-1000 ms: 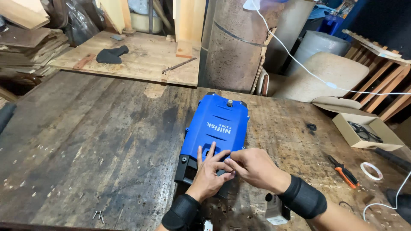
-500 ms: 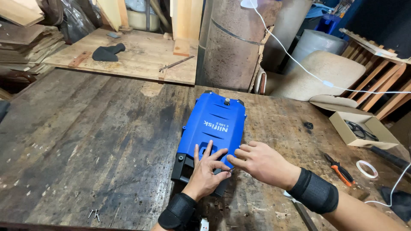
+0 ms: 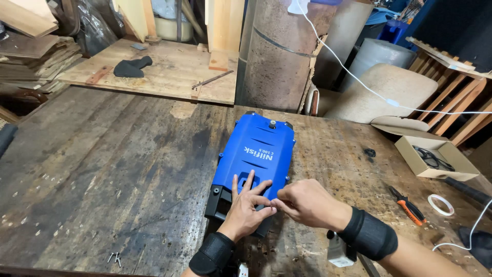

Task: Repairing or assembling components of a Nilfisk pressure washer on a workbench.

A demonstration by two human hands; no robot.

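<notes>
both my hands, left hand [image 3: 245, 208] flat, right hand [image 3: 302, 204] pinching beside it, meet on the blue machine housing [image 3: 256, 154]; rigid, likely heavy, best gripped by its edges.

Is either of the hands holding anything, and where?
Left hand lies flat on the blue plastic machine housing; right hand pinches at its fingertips; a held item cannot be told.

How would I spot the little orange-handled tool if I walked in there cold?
Start at the big blue machine casing lying on the dark wooden workbench. Look to its right, past the right hand, below the open cardboard box. The pliers lie flat beside a white tape ring, the only orange thing there.
</notes>
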